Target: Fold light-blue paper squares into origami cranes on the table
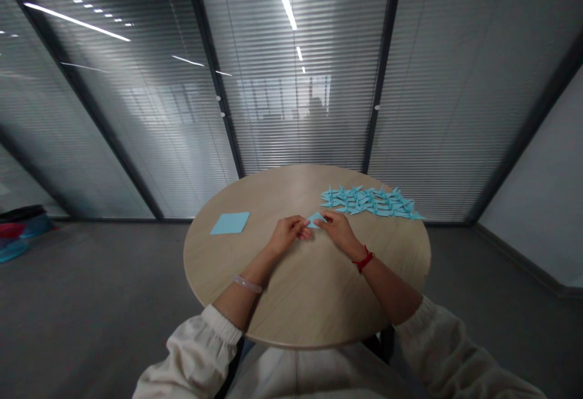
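Observation:
Both hands meet over the middle of a round wooden table. My left hand and my right hand pinch a small, partly folded piece of light blue paper between their fingertips, just above the tabletop. A pale bracelet circles my left wrist and a red cord my right wrist. To the left of the hands a stack of flat light blue paper squares lies on the table. Beyond my right hand, several folded blue paper cranes lie spread in rows.
Glass walls with lowered blinds stand behind the table. Grey floor surrounds it. Some coloured bags or cloth lie on the floor at far left. My cream sleeves and lap fill the bottom edge.

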Tool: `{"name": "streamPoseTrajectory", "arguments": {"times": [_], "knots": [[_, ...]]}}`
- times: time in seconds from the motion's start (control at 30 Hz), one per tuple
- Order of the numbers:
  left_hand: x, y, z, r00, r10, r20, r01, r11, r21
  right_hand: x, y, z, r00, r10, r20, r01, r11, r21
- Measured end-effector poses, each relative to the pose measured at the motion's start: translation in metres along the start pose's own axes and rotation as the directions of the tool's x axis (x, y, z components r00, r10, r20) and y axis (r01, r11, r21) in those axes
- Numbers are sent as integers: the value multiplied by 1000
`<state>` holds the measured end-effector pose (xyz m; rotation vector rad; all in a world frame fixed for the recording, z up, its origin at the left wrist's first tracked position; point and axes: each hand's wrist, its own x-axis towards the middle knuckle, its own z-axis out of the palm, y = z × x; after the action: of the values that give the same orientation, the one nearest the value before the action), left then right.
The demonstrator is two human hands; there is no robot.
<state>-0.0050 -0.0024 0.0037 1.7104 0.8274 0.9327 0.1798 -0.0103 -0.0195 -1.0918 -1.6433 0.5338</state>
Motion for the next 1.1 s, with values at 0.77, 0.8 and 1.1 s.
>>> {"name": "streamPoseTrajectory", "arguments": {"times": [0.77,0.8,1.1], "knots": [[1,-2,-4,991,122,-60,-101,955,280,-7,-12,6,984,71,162,-113,958,262],[1,-1,-4,989,128,-71,-102,951,292,-7,-12,6,984,76,159,-115,961,250],[0,3,-4,977,122,-173,-73,961,266,-4,-2,3,990,110,86,-124,975,184]]}}
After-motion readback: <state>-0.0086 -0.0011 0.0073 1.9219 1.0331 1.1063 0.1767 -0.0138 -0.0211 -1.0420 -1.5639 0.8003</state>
